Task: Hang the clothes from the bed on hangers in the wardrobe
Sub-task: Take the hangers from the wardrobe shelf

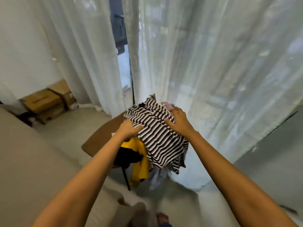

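Note:
A black-and-white striped garment (160, 138) tops a pile of clothes in the middle of the view. Under it hang a yellow garment (141, 169) and a black one (127, 157), and a bit of pink cloth (168, 105) shows at the far side. My left hand (129, 128) grips the left edge of the striped garment, thumb pressed into the cloth. On the garment's right side my right hand (177, 121) rests with its fingers spread. The pile seems to sit on a brown chair (101, 136). No hanger or wardrobe is in view.
Sheer white curtains (205, 63) hang just behind the pile, with a gap showing a window. Cardboard boxes (45, 104) are stacked on the floor at the left wall. A beige bed surface (32, 161) fills the lower left. The chair's dark leg (126, 179) stands on the pale floor.

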